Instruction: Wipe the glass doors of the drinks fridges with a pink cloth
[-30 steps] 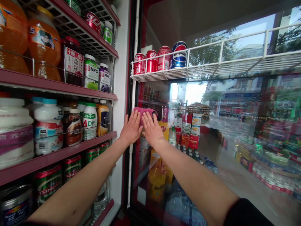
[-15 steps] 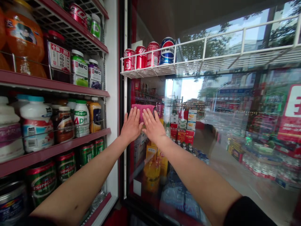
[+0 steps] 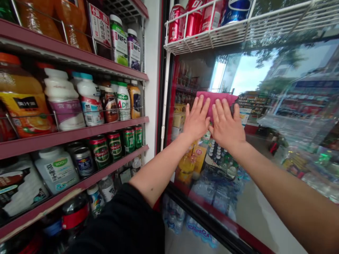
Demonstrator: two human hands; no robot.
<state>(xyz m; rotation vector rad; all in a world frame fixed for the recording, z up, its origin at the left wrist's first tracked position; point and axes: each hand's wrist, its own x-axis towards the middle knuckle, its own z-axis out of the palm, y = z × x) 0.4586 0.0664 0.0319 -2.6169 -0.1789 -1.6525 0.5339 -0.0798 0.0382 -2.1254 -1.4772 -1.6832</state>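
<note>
We have both palms turned to the glass door (image 3: 261, 190), with a pink cloth (image 3: 215, 95) spread under our fingers. Our left hand (image 3: 196, 121) lies open on the cloth's left part, its middle fingers straight and close together, the little finger standing out beyond the cloth's left edge. Our right hand (image 3: 228, 127) lies open on the right part in the same manner, its little finger spread wide over the dark patch at that end. Neither hand is clamped on anything; we keep the cloth against the pane with flat fingers. Our thumbs come near each other in the gap between the hands, but we cannot tell whether they touch, nor how hard we press. The cloth's upper edge shows above our fingertips, well below the white wire rack (image 3: 246, 30) fixed to the door.

In that rack stand red cans (image 3: 194, 17) and a blue can (image 3: 236, 12), near the hinge side. To our left, bottles and cans fill the cooler shelves (image 3: 79, 134), well apart from our hands. A black sleeve (image 3: 119, 222) covers our upper left arm.
</note>
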